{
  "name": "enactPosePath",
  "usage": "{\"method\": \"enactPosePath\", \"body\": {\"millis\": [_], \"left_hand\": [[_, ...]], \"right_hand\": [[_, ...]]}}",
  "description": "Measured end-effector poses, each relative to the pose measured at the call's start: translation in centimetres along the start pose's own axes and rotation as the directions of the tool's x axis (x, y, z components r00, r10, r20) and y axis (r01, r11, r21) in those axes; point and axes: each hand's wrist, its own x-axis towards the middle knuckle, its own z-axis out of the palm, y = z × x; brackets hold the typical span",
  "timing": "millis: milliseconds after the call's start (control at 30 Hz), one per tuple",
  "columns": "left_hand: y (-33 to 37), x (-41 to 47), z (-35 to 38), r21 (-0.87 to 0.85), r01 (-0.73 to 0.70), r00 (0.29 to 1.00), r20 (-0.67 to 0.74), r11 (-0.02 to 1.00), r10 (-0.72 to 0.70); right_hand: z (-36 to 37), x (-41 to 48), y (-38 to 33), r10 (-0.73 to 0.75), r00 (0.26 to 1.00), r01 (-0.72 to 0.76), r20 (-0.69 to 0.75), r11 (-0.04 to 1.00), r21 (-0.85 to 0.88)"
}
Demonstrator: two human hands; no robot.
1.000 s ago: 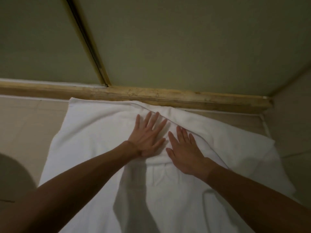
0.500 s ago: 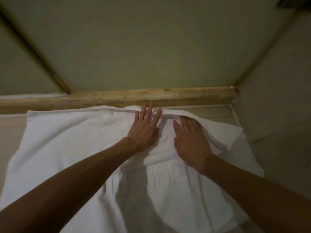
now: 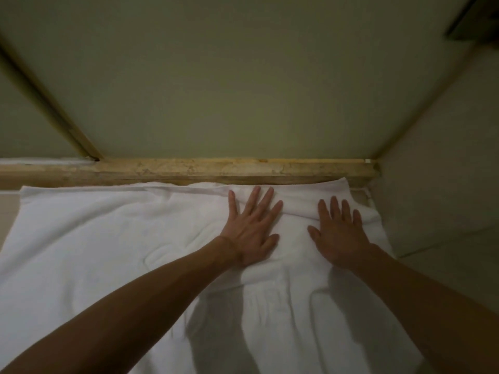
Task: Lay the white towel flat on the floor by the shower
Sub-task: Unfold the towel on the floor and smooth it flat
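The white towel (image 3: 108, 252) is spread over the floor, its far edge lying along the stone shower threshold (image 3: 189, 170). A low fold runs across its far right part, between my hands. My left hand (image 3: 249, 228) rests palm down on the towel, fingers spread, fingertips near the far edge. My right hand (image 3: 339, 233) presses flat on the towel to the right of it, fingers apart. Neither hand grips the cloth. My forearms hide part of the towel's near side.
The frosted shower glass (image 3: 229, 90) rises behind the threshold, with a metal door frame (image 3: 54, 112) at the left. A tiled wall (image 3: 445, 171) closes in the right side, close to the towel's right edge. Bare floor tile (image 3: 9, 211) shows at the far left.
My hands have slid apart, the right one moving rightward. The big fold at the far right has flattened and the towel's far edge now lies straight along the threshold.
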Motion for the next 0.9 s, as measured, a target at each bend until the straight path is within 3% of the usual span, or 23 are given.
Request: {"method": "enactPosePath", "body": {"millis": [300,900], "left_hand": [[0.6,-0.3,0.7,0.024,-0.020,1.000,0.010,1.000,0.020],[-1.0,-5.4,0.9,0.055,-0.232,0.973,0.006,0.971,0.232]], "right_hand": [[-1.0,0.3,0.9,-0.052,0.998,0.051,0.033,0.998,0.032],[0.3,-4.8,-0.5,-0.113,0.980,0.095,-0.161,0.989,-0.112]]}}
